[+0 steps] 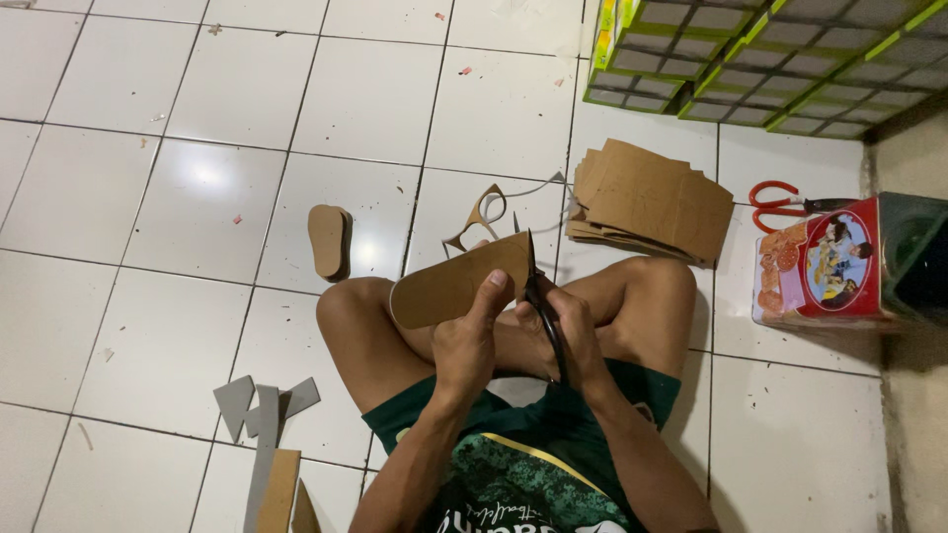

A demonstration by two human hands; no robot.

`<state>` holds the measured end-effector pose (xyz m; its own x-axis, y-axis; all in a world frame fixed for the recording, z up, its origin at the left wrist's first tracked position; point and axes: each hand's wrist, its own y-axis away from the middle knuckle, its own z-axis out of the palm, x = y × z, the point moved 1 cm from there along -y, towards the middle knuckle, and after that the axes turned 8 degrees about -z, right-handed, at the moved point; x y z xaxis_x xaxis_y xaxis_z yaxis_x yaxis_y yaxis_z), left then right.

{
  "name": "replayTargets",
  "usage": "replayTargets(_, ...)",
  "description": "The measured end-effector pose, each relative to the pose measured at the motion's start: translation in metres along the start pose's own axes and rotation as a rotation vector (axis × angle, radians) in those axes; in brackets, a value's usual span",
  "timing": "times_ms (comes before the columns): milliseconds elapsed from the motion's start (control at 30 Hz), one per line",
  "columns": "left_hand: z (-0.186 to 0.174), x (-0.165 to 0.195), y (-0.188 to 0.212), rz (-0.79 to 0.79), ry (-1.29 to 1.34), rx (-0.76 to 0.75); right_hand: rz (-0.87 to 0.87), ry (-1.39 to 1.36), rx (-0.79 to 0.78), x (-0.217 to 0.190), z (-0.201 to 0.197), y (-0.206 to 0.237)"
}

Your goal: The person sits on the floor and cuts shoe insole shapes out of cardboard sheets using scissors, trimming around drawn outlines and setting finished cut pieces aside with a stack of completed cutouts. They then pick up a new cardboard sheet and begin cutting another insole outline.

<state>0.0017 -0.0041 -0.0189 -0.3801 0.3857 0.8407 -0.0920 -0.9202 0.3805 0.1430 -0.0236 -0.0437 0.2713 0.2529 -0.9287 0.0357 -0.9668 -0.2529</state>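
Your left hand point(466, 341) grips a brown sole-shaped cardboard piece point(456, 281); at its 3 o'clock, your right hand point(573, 336) clasps black scissors point(541, 296).

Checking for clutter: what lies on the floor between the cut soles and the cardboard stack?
Head view: a curled cardboard offcut lies between the soles and the stack.

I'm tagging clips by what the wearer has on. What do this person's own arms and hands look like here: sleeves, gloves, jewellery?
Both forearms are bare up to the frame edge; no sleeves show. The left hand and right hand wear no gloves, and no rings, watch or bracelet can be seen. The only clothing in view is a dark green patterned shirt with a thin gold diagonal stripe, and matching green shorts.
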Motion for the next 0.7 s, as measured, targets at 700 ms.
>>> replayTargets(700,-0.012,0.015,-0.006,0.027,-0.024,-0.128,0.07,-0.062,0.005,0.008,-0.006,0.013)
